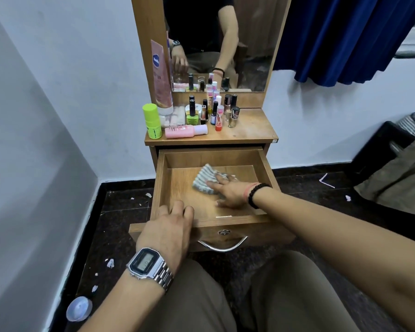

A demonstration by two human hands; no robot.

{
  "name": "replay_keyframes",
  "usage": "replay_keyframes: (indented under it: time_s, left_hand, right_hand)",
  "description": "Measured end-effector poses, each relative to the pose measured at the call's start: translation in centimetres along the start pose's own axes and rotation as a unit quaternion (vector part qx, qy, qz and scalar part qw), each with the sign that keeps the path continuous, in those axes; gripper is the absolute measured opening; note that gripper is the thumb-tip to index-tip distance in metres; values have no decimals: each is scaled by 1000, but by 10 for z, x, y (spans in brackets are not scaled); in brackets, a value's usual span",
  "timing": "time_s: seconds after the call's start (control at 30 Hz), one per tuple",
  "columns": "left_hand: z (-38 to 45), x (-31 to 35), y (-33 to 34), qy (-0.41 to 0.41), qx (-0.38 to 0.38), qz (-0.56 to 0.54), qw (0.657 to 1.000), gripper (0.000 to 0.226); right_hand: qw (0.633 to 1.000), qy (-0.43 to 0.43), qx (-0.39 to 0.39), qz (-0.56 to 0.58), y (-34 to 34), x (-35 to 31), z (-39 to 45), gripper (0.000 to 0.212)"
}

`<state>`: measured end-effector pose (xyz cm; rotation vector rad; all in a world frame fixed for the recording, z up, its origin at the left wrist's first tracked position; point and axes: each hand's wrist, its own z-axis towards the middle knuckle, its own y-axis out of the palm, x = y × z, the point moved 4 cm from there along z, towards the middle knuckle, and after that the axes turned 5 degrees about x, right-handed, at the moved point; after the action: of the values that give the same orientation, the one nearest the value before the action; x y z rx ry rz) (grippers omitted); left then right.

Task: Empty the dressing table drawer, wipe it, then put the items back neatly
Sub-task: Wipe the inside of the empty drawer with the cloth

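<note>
The wooden drawer [177, 188] is pulled out, and the only thing inside it is a grey-and-white striped cloth [203, 179]. My right hand [230, 191] lies flat on that cloth with straight fingers, pressing it against the drawer floor right of centre. My left hand [169, 232] rests on the drawer's front left edge, its fingers curled over the rim. Several cosmetics stand on the table top [249, 130]: a green stick [152, 121], a pink bottle lying down [185, 131], a tall pink tube [162, 77] and nail polish bottles [225, 111].
A mirror [225, 44] rises behind the table top. The drawer front carries a metal handle [222, 246] and a lock. White walls close in at the left. A blue curtain [345, 37] hangs at the right, above dark bedding. A clear lid [79, 309] lies on the dark floor.
</note>
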<state>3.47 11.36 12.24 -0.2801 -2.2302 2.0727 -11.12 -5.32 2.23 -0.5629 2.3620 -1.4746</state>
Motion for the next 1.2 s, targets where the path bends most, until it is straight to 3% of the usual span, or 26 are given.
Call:
replay_keyframes:
  time_s: [0.17, 0.3, 0.43, 0.57, 0.63, 0.73, 0.77, 0.83, 0.9, 1.2]
  left_hand:
    - [0, -1, -1, 3, 1, 3, 1000, 28]
    - [0, -3, 0, 1, 2, -8, 1000, 28]
    - [0, -3, 0, 3, 6, -19, 1000, 23]
    - [-1, -3, 1, 2, 15, -17, 1000, 23]
    - [-1, -2, 0, 2, 16, -14, 1000, 23]
    - [-1, -2, 0, 0, 14, -13, 1000, 23]
    - [-1, -2, 0, 0, 14, -11, 1000, 24]
    - [-2, -1, -1, 0, 13, -9, 1000, 24]
    - [-3, -1, -2, -1, 12, -9, 1000, 25]
    - [-3, -1, -4, -3, 8, -22, 1000, 28]
  right_hand:
    - [992, -112, 38, -39, -4, -54, 4, 65]
    - [973, -210, 67, -62, -15, -51, -22, 55]
    - [983, -122, 39, -128, -17, -6, -32, 40]
    - [992, 41, 95, -75, -49, 37, -44, 33]
    - [990, 76, 82, -84, -56, 46, -50, 34]
    - [993, 56, 26, -100, -52, 39, -52, 26]
    - [995, 38, 18, -94, -48, 36, -52, 34]
    - [996, 10, 1, -85, -38, 30, -48, 73]
    - [995, -8, 3, -101, -27, 29, -43, 84]
    - [987, 4, -36, -159, -6, 35, -46, 42]
